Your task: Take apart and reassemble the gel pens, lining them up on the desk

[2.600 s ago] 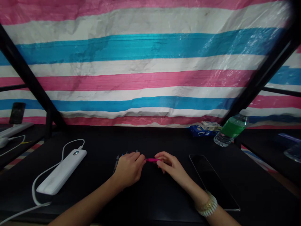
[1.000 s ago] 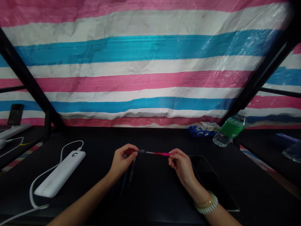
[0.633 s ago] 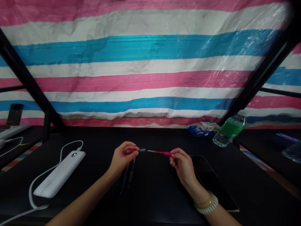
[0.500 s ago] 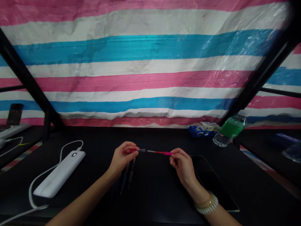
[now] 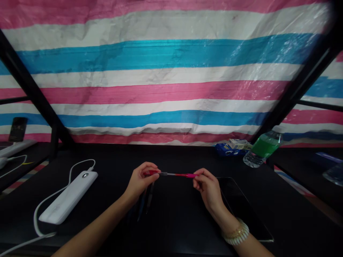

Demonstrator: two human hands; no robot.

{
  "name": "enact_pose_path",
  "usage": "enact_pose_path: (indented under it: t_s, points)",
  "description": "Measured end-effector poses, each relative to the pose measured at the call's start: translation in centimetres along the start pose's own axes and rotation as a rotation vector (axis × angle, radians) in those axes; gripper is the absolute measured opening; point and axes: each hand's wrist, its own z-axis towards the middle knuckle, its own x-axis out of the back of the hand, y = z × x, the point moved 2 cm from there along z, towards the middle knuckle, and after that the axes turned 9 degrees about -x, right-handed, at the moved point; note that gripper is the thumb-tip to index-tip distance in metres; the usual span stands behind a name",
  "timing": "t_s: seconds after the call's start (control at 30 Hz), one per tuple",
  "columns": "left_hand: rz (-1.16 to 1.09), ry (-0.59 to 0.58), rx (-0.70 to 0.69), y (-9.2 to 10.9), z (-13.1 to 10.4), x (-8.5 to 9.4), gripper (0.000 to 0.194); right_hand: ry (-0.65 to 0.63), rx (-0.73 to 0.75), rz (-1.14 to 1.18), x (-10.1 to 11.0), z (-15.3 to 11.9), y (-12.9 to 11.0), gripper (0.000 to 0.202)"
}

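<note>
Pen pieces (image 5: 182,175) now end-to-end, green label (image 5: 264,145) unreadable

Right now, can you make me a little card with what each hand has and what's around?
Left hand: pinching a red pen part
Right hand: pinching a pink-ended pen part
Between hands: parts lined up, ends seeming to meet
By left hand: more pens
Desk left: white power bank, cable plugged in
Desk right: dark-screened tablet
Back right: bottle, blue packet

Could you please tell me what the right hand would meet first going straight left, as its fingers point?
Most likely the red pen in the left hand, clear end first, though depth is hard to judge.
</note>
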Motion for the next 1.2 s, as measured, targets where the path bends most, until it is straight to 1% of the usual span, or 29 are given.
enact_pose_path:
  t_s: [0.13, 0.3, 0.37, 0.57, 0.63, 0.73, 0.87, 1.0, 1.03, 1.1, 1.13, 1.17, 1.2]
  points:
    - [0.026, -0.043, -0.011, -0.1, -0.1, -0.2, 0.027, -0.056, 0.053, -0.088, -0.3, -0.2, 0.0, 0.008]
    - [0.055, -0.095, -0.041, -0.1, -0.2, -0.6, 0.026, -0.222, 0.163, -0.298, -1.4, -0.9, 0.0, 0.016]
    - [0.077, -0.108, -0.059, 0.0, -0.2, -0.7, 0.024, -0.259, 0.214, -0.368, -1.7, -1.2, 0.1, 0.018]
    - [0.073, -0.117, -0.061, -0.3, -0.3, -0.6, 0.022, -0.323, 0.332, -0.535, -2.0, -1.7, 0.2, 0.012]
    - [0.08, -0.129, -0.067, -0.5, -0.3, -0.7, 0.022, -0.309, 0.357, -0.6, -1.9, -1.7, 0.3, 0.009]
    - [0.092, -0.151, -0.085, -0.7, -0.3, -0.7, 0.02, -0.253, 0.39, -0.672, -1.7, -1.5, 0.4, 0.006]
    - [0.096, -0.154, -0.099, -0.8, -0.3, -0.7, 0.017, -0.213, 0.408, -0.731, -1.4, -1.4, 0.5, 0.006]
    - [0.057, -0.152, -0.102, -0.7, -0.5, -0.9, 0.018, -0.229, 0.408, -0.781, -1.4, -1.4, 0.3, 0.032]
    - [0.057, -0.148, -0.102, -0.6, -0.5, -0.9, 0.018, -0.233, 0.403, -0.773, -1.4, -1.4, 0.3, 0.032]
    - [0.067, -0.127, -0.096, -0.6, -0.4, -0.9, 0.017, -0.229, 0.4, -0.725, -1.5, -1.3, 0.3, 0.015]
    - [0.073, -0.113, -0.092, -0.6, -0.4, -0.9, 0.017, -0.227, 0.405, -0.694, -1.6, -1.2, 0.3, 0.017]
    - [0.078, -0.098, -0.086, -0.7, -0.4, -0.8, 0.016, -0.225, 0.413, -0.662, -1.6, -1.2, 0.3, 0.028]
    - [0.079, -0.085, -0.081, -0.8, -0.3, -0.7, 0.016, -0.223, 0.418, -0.637, -1.6, -1.2, 0.4, 0.035]
